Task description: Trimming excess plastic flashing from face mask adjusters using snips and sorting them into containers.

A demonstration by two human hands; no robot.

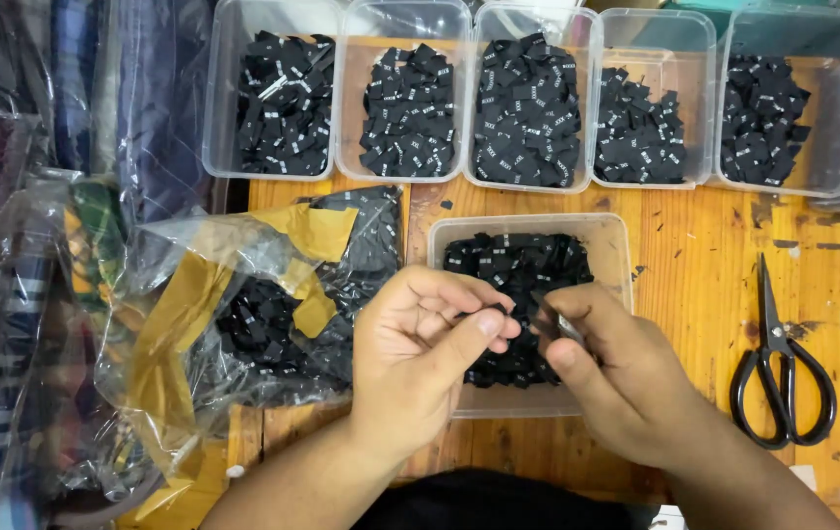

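Sorting small black labels over a clear tub.

Both hands meeting just above the near tub (612,257), itself heaped with black labels (513,265). Left hand (420,358) curled, thumb and fingertips pressed together on one label (500,316); right hand (621,378) pinching another label (550,316) beside it, thumb on top. Judged mid-step: separating or checking single labels picked from the heap. Next move likely needing a clean peel of one piece without dragging neighbours, then a reach to the matching tub in the far row (528,98). Open plastic bag (243,304) with more labels lying just left of the tub; scissors (781,363) idle on the wooden surface (695,294), well right.
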